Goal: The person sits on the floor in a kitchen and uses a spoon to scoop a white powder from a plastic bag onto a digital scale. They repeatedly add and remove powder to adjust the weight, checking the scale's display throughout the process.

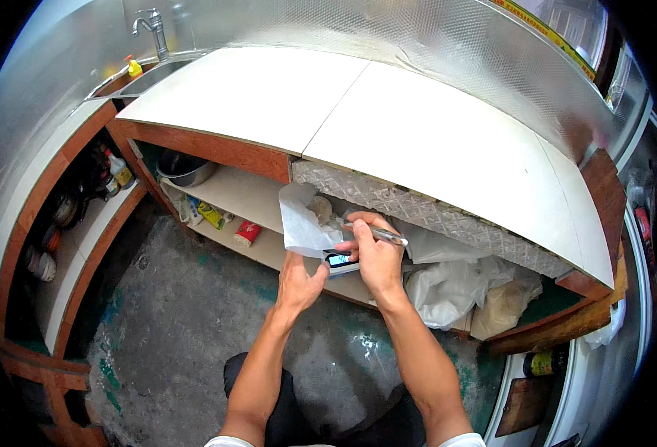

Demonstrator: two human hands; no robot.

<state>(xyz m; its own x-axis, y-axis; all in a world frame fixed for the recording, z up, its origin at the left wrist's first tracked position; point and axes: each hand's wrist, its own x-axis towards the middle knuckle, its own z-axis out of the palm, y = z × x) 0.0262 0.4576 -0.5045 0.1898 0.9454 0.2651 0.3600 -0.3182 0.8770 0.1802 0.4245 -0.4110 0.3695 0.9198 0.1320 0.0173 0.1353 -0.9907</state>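
My left hand (297,284) grips the lower edge of a curled white sheet of paper (299,223); its fingers are mostly hidden behind the sheet, with the thumb stretched out to the right. Between my hands is a small device with a lit screen (339,261); what supports it cannot be made out. A silver pen-like stick (388,236) lies in the closed fingers of my right hand (377,257), which is just above and right of the device. Behind the paper, a pale round thing (319,208) shows in part at the shelf opening.
White countertop (448,171) overhangs the shelves. A metal bowl (187,170), a red packet (246,233) and white plastic bags (451,287) sit on them. Bottles (120,170) line the left shelf. At the back left are a sink (153,78) and faucet (152,33).
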